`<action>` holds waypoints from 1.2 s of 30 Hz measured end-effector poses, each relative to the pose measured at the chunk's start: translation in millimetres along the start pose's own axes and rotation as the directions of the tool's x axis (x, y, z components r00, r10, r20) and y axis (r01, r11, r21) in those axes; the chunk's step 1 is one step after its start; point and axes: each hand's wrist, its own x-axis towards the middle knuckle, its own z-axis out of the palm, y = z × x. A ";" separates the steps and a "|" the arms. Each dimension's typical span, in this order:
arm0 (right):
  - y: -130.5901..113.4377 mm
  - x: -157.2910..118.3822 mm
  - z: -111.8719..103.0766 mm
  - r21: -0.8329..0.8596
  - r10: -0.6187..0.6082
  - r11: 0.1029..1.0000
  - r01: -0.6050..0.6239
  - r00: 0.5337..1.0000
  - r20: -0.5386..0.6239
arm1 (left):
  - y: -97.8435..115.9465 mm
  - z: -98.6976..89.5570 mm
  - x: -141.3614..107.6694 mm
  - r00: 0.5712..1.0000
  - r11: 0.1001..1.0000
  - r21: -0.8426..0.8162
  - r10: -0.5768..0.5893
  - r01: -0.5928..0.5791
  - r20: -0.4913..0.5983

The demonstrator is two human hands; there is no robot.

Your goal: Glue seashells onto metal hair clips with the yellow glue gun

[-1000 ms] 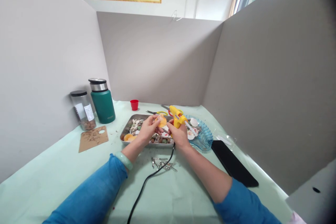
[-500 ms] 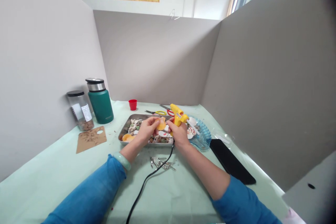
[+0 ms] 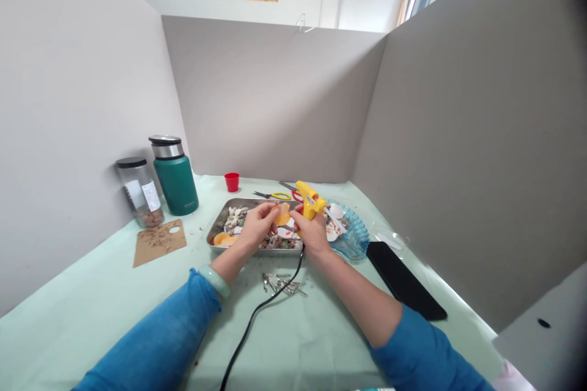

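The fingers of your left hand (image 3: pixel 257 224) pinch a thin orange piece (image 3: pixel 283 215), and it is up in the air over the metal tray (image 3: pixel 275 253); the fingers of your right hand (image 3: pixel 312 233) wrap around the handle of the yellow glue gun (image 3: pixel 312 200); your right fingertips are just beside the orange piece, but I cannot tell if they touch it; a pale stick (image 3: pixel 335 220) pokes out of one end of the gun; a black cord (image 3: pixel 248 330) runs down toward you, over a pile of little silver clips (image 3: pixel 279 285) on the green worktop (image 3: pixel 92 311); the tray holds lots of small shells (image 3: pixel 236 217), and more orange bits (image 3: pixel 222 239) lie in its near left corner; right of the tray is a wavy blue dish (image 3: pixel 360 235) with white shells (image 3: pixel 336 212) in it; behind the tray are scissors with yellow handles (image 3: pixel 280 196) and a red cup (image 3: pixel 232 182); a green bottle (image 3: pixel 177 183) and a clear jar (image 3: pixel 145 198) stand off to your left.
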 end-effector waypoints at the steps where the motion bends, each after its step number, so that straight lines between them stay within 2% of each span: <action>1: -0.1 0.0 0.1 -0.007 0.001 1.000 -0.001 1.000 0.001 | 0.2 -0.1 -0.1 1.000 1.000 -0.002 0.004 -0.004 -0.001; 36: -1.5 -0.8 1.4 -0.008 -0.011 1.000 0.011 1.000 -0.028 | 2.9 0.0 -2.1 1.000 1.000 -0.007 0.022 -0.022 -0.004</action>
